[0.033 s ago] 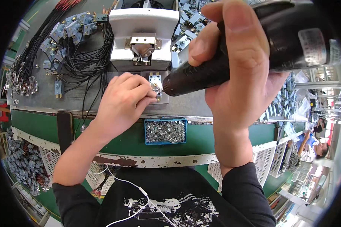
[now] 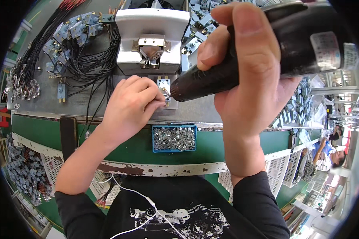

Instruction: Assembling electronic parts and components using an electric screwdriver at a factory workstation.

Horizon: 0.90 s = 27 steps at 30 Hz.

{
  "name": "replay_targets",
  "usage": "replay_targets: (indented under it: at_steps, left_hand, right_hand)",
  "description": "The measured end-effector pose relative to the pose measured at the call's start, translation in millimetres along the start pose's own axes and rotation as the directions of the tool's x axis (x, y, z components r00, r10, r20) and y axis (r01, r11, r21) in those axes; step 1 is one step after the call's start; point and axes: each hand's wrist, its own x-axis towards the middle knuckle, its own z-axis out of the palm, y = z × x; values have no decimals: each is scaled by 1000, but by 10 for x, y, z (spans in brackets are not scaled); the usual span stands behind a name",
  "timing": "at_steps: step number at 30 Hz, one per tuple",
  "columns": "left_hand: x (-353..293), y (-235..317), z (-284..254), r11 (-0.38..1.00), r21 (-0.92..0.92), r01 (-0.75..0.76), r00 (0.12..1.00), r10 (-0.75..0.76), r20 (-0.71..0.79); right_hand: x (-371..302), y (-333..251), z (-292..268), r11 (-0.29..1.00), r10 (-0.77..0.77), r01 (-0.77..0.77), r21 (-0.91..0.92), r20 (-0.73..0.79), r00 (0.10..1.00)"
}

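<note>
My right hand (image 2: 255, 75) is wrapped round a black electric screwdriver (image 2: 211, 81), held tilted with its nose pointing down and left. The nose meets a small grey switch-like block (image 2: 163, 84) with brass terminals, which sits on a metal plate (image 2: 173, 104) in front of the machine. My left hand (image 2: 131, 103) is closed in a pinch at the block's left and near side. Its fingers hide whatever they grip. The screwdriver's bit is hard to make out.
A silver press-like machine (image 2: 151, 28) stands behind the block. Grey switches with black wires (image 2: 73, 32) lie to the left, and loose grey switches (image 2: 199, 24) behind right. A blue tray (image 2: 174, 151) of small metal parts sits nearer me. One person (image 2: 327, 153) is at far right.
My right hand and the rear of the screwdriver have shifted slightly left and down. The left hand stays almost still at the block.
</note>
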Motion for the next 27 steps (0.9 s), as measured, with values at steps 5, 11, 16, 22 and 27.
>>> replay_targets:
  at_steps: [5,11,16,22,27]
  left_hand:
    - [32,13,34,996,-49,74,997,-75,-25]
    - [28,31,28,996,-20,85,996,-86,-15]
    - [40,43,32,996,-13,93,996,-93,-12]
    - [38,-32,27,996,12,84,996,-84,29]
    - [39,11,39,998,42,36,998,-38,50]
  right_hand:
    - [-37,-27,124,1000,-9,9,11,-3,1000]
    - [-86,-69,215,995,74,-76,-62,-39,997]
    - [-117,-49,259,997,67,-66,-43,10,998]
    - [58,5,125,920,373,-390,-28,358,856]
    - [-115,139,187,988,154,-149,-41,168,974]
